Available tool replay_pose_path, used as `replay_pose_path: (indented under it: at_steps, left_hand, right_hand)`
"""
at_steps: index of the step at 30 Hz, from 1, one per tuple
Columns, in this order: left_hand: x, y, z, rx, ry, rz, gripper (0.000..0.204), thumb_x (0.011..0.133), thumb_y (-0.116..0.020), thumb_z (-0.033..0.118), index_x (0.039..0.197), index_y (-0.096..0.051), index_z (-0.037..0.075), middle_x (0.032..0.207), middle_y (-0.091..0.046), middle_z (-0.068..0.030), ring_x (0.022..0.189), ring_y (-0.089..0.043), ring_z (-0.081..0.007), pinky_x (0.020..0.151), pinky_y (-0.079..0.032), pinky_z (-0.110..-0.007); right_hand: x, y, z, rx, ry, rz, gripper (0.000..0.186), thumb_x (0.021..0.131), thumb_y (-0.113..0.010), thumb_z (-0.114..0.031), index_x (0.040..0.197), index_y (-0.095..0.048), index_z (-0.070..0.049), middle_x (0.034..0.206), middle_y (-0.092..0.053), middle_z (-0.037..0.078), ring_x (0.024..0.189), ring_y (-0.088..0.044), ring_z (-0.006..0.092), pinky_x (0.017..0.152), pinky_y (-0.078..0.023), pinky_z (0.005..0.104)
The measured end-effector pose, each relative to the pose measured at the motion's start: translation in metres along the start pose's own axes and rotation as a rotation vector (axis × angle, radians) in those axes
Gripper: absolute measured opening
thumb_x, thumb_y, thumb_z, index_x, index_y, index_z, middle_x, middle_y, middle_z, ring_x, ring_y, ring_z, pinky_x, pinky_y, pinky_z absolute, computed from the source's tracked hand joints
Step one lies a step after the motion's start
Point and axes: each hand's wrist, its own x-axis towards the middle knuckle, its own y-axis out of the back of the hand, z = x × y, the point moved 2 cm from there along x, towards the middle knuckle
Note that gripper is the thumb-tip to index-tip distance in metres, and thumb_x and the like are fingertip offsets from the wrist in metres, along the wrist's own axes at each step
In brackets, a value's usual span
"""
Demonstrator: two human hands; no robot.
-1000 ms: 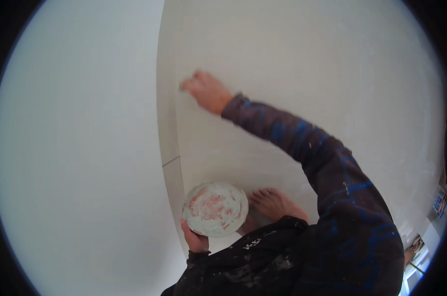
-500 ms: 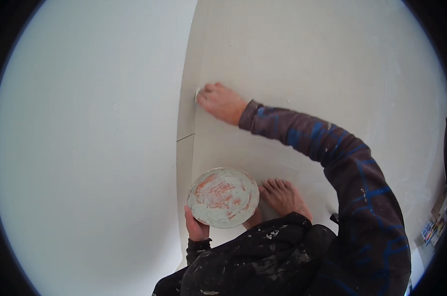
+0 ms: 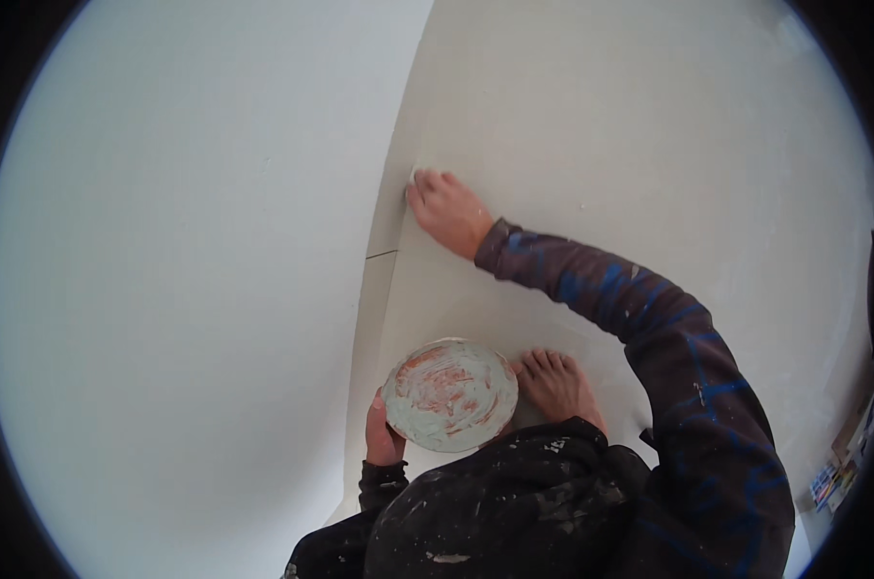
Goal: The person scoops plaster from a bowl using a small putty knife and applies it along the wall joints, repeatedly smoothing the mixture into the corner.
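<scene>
Evidently held low and close in front of the black top (image 3: 495, 511), in the case of the round dish (image 3: 451, 396), by the left hand (image 3: 386, 431): closed at its left edge in a narrow grip, with thumb in sight and the other fingers mostly hidden. Turned face up, probably to leave the white and reddish smears within easy reach; apparently carried above the floor (image 3: 601, 145) rather than set on it, just beside the bare foot (image 3: 557, 391), likely to stay handy for the other side. Stretched well ahead, by contrast, with the right hand (image 3: 451, 212), to the skirting (image 3: 388, 224) at the bottom of the wall (image 3: 195, 289). Drawn narrow there too, in a grip of bent fingers, seemingly around a small pale piece (image 3: 415, 177) right at the skirting; cannot tell its kind, for lack of any clear part beyond the fingertips. Brought in across the floor along the dark sleeve (image 3: 601, 270), perhaps to meet the low edge from the open side and leave it in sight. Compared with half a second ago, closer with the right hand to the dark joint (image 3: 382, 255) in the skirting, though still short of it. Shifted rightward in view as well, with skirting, dish and right hand all farther over and the skirting more slanted, probably from a turn of the camera. Unchanged in the left hand's hold on the dish.
</scene>
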Motion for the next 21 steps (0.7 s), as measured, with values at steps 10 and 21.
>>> replay_pose_path:
  at_steps: [10,21]
  left_hand:
    - [0.013,-0.052,-0.008,0.079,-0.066,0.070,0.064,0.106,-0.047,0.053,0.136,-0.053,-0.003,0.132,-0.064,-0.0160,0.124,-0.060,-0.0256,0.109,-0.045,-0.041]
    - [-0.003,-0.001,-0.005,0.000,-0.059,0.039,0.065,0.105,-0.048,0.055,0.133,-0.053,-0.003,0.126,-0.065,-0.0136,0.118,-0.061,-0.0216,0.103,-0.047,-0.037]
  right_hand:
    - [-0.045,0.009,0.008,0.556,-0.129,-0.203,0.032,0.087,-0.057,-0.002,0.118,-0.066,-0.001,0.110,-0.067,0.020,0.108,-0.062,0.0363,0.095,-0.052,0.0452]
    - [-0.006,-0.013,0.020,0.298,-0.107,-0.102,0.042,0.084,-0.058,0.003,0.125,-0.063,-0.004,0.126,-0.066,0.015,0.117,-0.059,0.0367,0.098,-0.051,0.0454]
